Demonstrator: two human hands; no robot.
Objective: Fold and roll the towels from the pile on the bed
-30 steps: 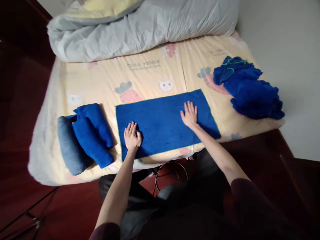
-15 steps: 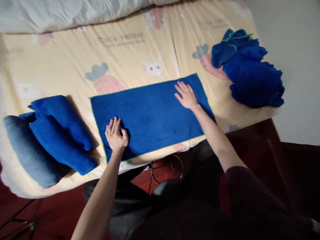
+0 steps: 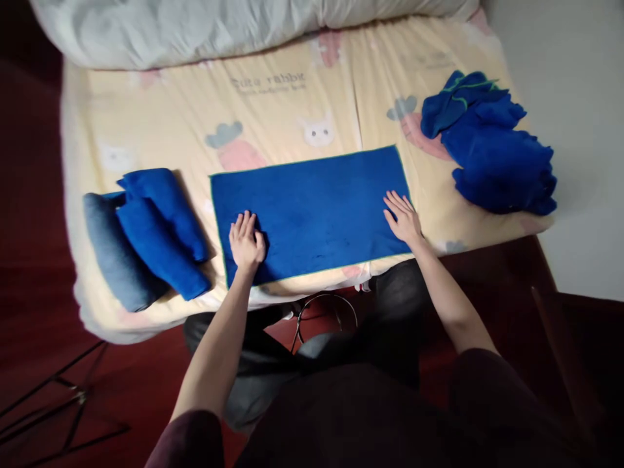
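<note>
A blue towel with a thin green edge lies spread flat on the bed, its near side close to the bed's front edge. On its left part rests my left hand, palm down with the fingers stretched out. My right hand lies open on the towel's right end, fingers spread and close to the short edge. Neither hand grips anything.
Left of the towel lie folded or rolled blue towels beside a grey-blue roll. A crumpled heap of blue towels sits at the right. A pale quilt runs along the back of the patterned sheet. A white surface adjoins the bed at right.
My right hand has slid across the towel toward its right edge and nearer to me. My left hand stays at the left part. The camera view has shifted a little.
</note>
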